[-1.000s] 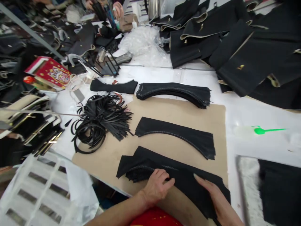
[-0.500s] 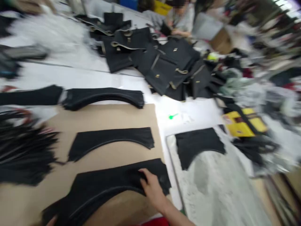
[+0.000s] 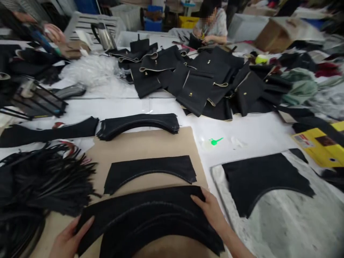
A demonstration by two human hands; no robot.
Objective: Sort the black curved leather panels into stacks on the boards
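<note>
My left hand (image 3: 70,234) pinches the left end of a black curved leather-like piece (image 3: 139,202), thumb on top and fingers underneath. At the right end of the same piece, my right hand (image 3: 211,206) grips the corner with its thumb over the surface. Below it, closer to me, lie more black curved pieces (image 3: 161,229), partly covered by the held one. A single black arched piece (image 3: 150,170) rests flat on the brown board (image 3: 185,143) just beyond. Farther back sits a stack of similar arched pieces (image 3: 138,123).
Right of me, a black cut piece (image 3: 263,175) lies on a pale stone-like slab (image 3: 290,225). Black strips (image 3: 53,179) are heaped at left. Across the table are black panels (image 3: 199,84), clear plastic (image 3: 94,71), a green item (image 3: 214,142) and a yellow box (image 3: 319,145). A person (image 3: 212,25) works beyond.
My left hand has come into view from the bottom edge and now holds the left end. My right hand has shifted to the right corner. The view has swung left.
</note>
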